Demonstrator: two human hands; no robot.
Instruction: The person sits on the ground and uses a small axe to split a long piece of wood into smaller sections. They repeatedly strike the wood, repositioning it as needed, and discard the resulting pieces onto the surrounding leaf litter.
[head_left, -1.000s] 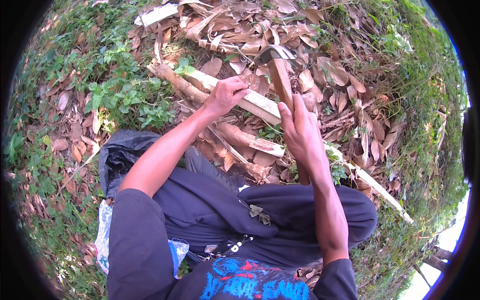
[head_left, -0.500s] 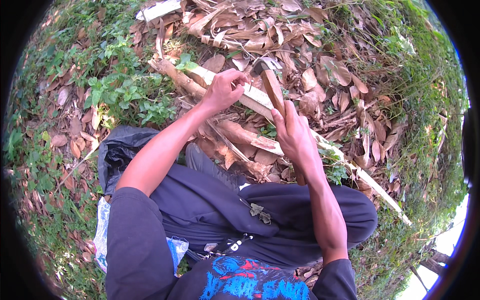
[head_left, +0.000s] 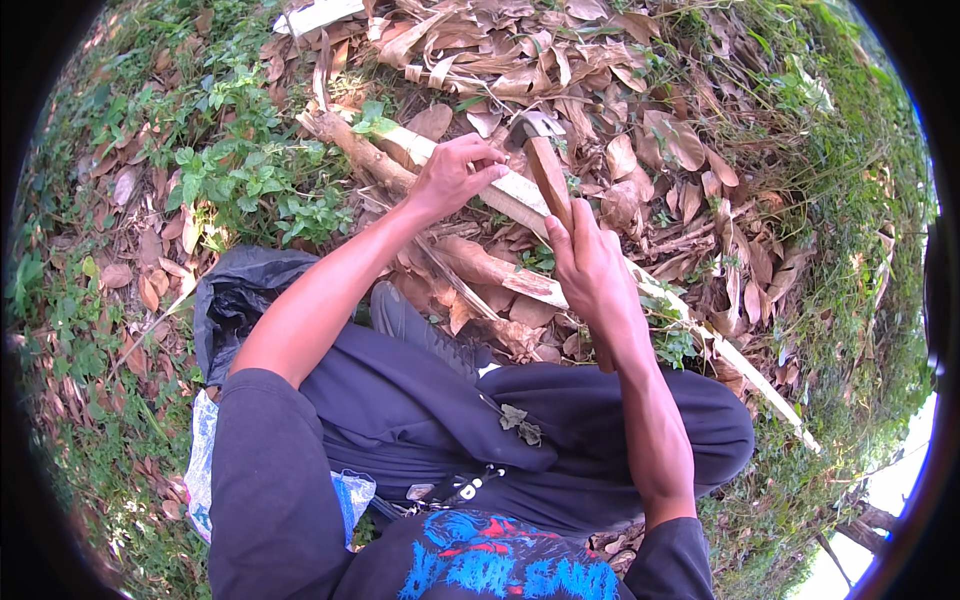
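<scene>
My right hand [head_left: 597, 268] is wrapped round the wooden handle of a hammer [head_left: 548, 175]. Its metal head is up, just beyond a long pale strip of wood [head_left: 522, 203]. The strip slants from far left to near right in front of my crossed legs. Over the strip, left of the hammer head, my left hand [head_left: 452, 180] is closed, thumb and fingertips drawn together. Whatever lies between those fingertips is too small or hidden to make out. Beneath the strip's far end lies a rough brown branch [head_left: 352, 148].
A second split branch [head_left: 500, 272] lies nearer my shoe [head_left: 420, 335]. Dry brown leaves [head_left: 672, 140] cover the ground beyond, with green plants [head_left: 240, 170] at the left. A black plastic bag [head_left: 225, 310] rests by my left arm, and a pale piece of wood [head_left: 318, 17] lies farther off.
My left fingertips have shifted slightly; a thin dark sliver visible beside them earlier no longer shows. The hammer and right hand have barely moved.
</scene>
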